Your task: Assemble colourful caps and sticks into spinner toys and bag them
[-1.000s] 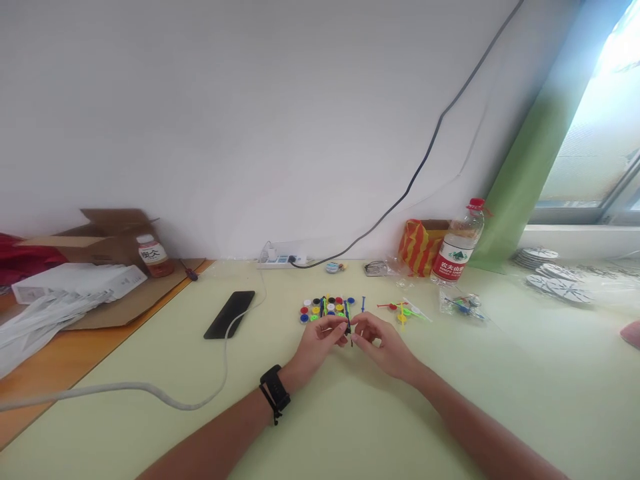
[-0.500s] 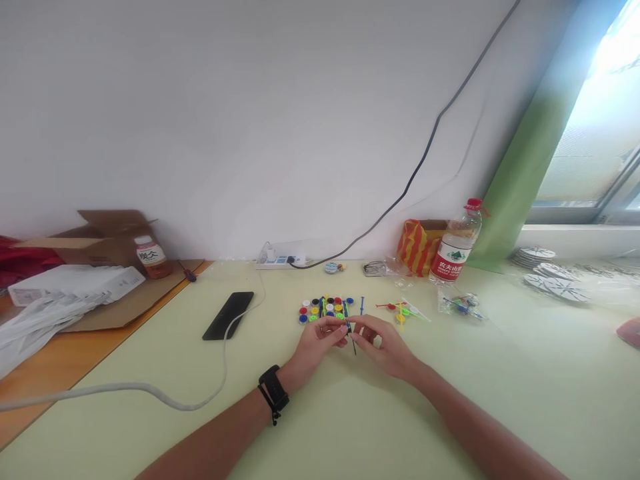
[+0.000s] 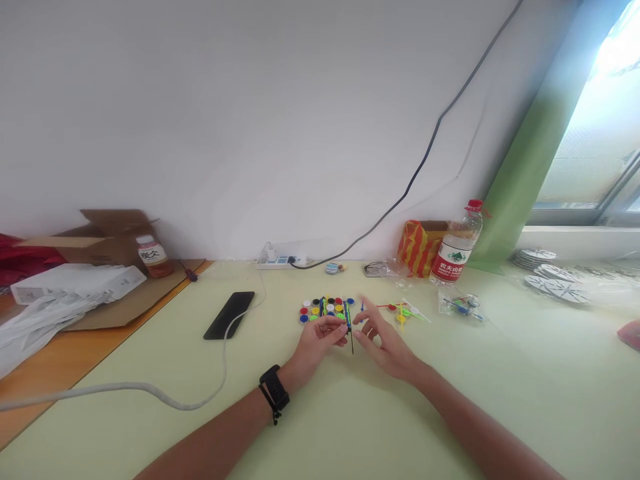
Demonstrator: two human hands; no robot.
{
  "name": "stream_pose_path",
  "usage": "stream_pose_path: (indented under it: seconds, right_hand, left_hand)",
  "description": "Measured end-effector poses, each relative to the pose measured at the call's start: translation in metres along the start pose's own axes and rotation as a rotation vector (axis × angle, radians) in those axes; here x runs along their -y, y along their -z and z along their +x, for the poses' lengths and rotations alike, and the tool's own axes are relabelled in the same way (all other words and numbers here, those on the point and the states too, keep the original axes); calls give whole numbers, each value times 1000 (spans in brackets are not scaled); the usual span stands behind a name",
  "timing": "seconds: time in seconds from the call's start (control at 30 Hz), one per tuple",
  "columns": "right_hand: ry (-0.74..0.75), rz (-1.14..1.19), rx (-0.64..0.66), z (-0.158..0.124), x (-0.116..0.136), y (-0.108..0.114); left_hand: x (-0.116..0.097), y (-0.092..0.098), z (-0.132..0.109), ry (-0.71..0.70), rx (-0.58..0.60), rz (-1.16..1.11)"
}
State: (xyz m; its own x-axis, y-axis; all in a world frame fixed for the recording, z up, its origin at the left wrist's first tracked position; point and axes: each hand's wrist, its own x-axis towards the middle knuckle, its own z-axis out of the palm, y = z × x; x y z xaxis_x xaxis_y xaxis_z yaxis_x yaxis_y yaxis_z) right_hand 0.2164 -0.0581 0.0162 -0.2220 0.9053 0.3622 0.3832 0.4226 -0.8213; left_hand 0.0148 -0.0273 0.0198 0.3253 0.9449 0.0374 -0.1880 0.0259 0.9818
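Observation:
My left hand (image 3: 320, 340), with a black band on its wrist, pinches a thin black stick (image 3: 351, 335) that hangs down from its fingertips. My right hand (image 3: 380, 333) is just right of the stick with its fingers spread and lifted, holding nothing. Right behind both hands lies a cluster of small coloured round caps (image 3: 325, 309) with a few coloured sticks among them. A blue pin (image 3: 363, 306) and a scatter of red, green and yellow pins (image 3: 403, 310) lie to the right of the caps.
A black phone (image 3: 229, 314) on a grey cable (image 3: 150, 390) lies at left. Behind are a power strip (image 3: 280, 259), a water bottle (image 3: 456, 251), a striped bag (image 3: 417, 247) and a small plastic bag (image 3: 463, 304). Boxes and a drink bottle (image 3: 153, 255) stand far left.
My right hand has let go of the black stick and opened its fingers, moving slightly up and away. My left hand keeps the stick in place.

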Motion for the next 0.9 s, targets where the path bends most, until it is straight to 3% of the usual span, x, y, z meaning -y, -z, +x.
stream_pose_path:
  seconds: [0.13, 0.37, 0.53, 0.83, 0.9]
  right_hand:
    - [-119, 50, 68, 5, 0, 6]
    - [-48, 241, 60, 7, 10, 1]
    - [-28, 219, 102, 6, 10, 0]
    - [-27, 195, -26, 2, 7, -3]
    - [-72, 178, 12, 3, 8, 0]
  left_hand:
    - [1, -1, 1, -4, -14, 8]
    - [-4, -3, -2, -13, 6, 22]
    - [-6, -4, -3, -23, 6, 22]
    - [-4, -3, -1, -27, -7, 30]
    - [-3, -2, -1, -31, -15, 32]
